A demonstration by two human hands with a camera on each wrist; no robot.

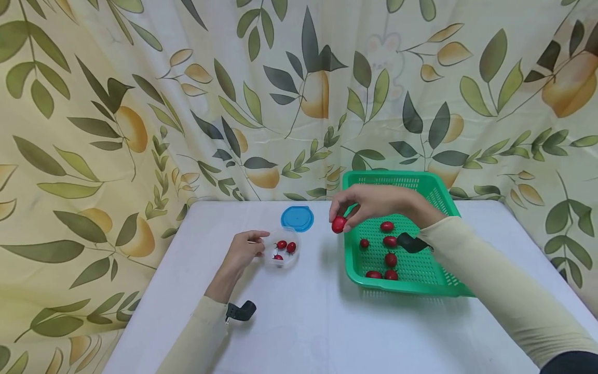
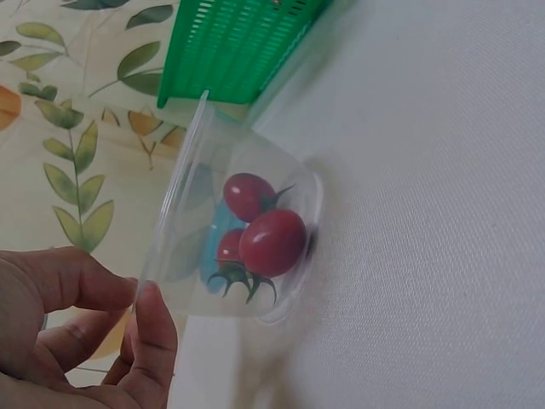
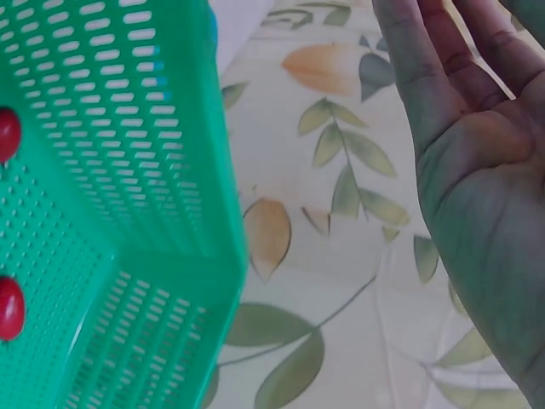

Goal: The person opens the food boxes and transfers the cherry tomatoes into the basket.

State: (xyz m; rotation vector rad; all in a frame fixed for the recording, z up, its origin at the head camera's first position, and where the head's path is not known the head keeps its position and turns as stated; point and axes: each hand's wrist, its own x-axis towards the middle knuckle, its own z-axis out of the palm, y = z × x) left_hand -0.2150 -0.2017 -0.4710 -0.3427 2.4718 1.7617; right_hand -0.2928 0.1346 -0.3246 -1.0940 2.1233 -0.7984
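My left hand pinches the rim of a clear plastic container between thumb and fingers. Three cherry tomatoes lie inside it; in the left wrist view the nearest tomato has a green stem end. Above the left rim of the green basket, my right hand holds a red cherry tomato in its fingertips. In the right wrist view the palm shows, but the held tomato is out of frame. Several more tomatoes, one of them a cherry tomato, lie on the basket's floor.
A blue round lid lies on the white table just behind the clear container. The green basket stands at the right. A curtain printed with leaves and fruit hangs behind the table.
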